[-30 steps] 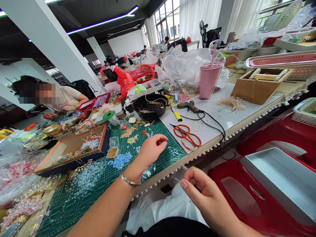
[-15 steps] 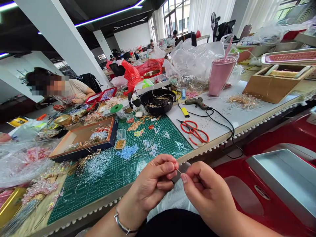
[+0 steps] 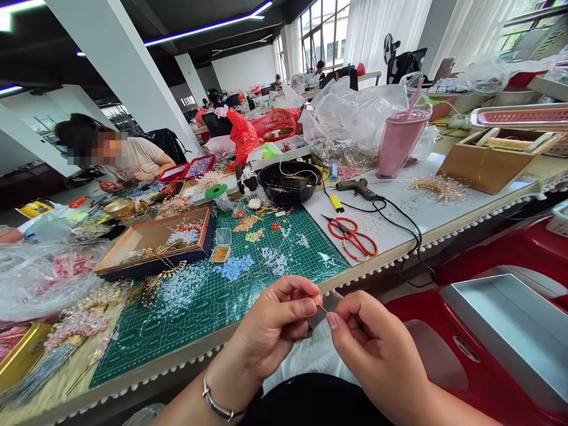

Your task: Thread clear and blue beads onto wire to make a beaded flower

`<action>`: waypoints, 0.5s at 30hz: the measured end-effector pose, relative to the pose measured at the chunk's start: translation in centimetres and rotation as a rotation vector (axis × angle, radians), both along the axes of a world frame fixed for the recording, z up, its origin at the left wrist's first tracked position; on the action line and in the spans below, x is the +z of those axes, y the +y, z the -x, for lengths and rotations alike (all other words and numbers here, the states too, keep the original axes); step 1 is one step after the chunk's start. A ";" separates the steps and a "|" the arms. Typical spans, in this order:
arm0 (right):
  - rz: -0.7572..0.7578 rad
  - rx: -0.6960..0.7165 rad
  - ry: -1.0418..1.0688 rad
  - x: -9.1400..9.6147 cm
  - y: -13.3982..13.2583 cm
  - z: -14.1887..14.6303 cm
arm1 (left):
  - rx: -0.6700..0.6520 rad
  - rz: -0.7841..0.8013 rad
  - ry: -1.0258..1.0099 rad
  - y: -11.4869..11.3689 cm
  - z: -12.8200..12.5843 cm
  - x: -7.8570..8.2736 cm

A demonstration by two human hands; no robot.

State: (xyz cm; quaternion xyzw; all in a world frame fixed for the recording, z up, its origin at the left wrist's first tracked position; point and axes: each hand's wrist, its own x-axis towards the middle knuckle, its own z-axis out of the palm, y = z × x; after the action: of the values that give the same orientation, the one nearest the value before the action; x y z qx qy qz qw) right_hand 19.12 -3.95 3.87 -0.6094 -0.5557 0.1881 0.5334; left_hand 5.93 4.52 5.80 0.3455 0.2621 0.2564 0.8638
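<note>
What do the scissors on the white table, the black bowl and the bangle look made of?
The scissors have glossy orange-red handles, probably plastic; the blades are too small to judge. The black bowl has a smooth sheen, plastic or glazed ceramic, I cannot tell which. The bangle looks like polished silver-toned metal, from its bright highlights.

left hand [image 3: 275,328] pinching fine needle [image 3: 322,307], right hand [image 3: 377,361] just beside; green cutting mat [image 3: 288,251] beyond

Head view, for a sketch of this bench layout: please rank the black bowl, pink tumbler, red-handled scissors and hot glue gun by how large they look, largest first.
1. Black bowl and pink tumbler: they look about alike, so I won't rank them.
2. Red-handled scissors
3. Hot glue gun
</note>
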 end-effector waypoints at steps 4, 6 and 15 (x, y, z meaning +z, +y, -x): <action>0.030 0.025 0.012 0.0 -0.2 0.3 | 0.009 -0.030 0.024 -0.3 0.5 0.0; 0.070 0.055 0.052 0.0 -0.3 0.5 | 0.032 -0.097 0.071 -0.5 0.6 -0.1; 0.370 0.301 0.385 -0.2 -0.2 0.6 | 0.087 -1.270 0.559 -1.4 3.1 1.2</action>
State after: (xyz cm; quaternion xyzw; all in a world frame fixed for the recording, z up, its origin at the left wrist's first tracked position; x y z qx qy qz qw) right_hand 18.47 -4.18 3.65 -0.5601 -0.4848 0.4752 0.4748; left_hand 2.82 3.13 6.98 0.8263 0.2877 0.2960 0.3833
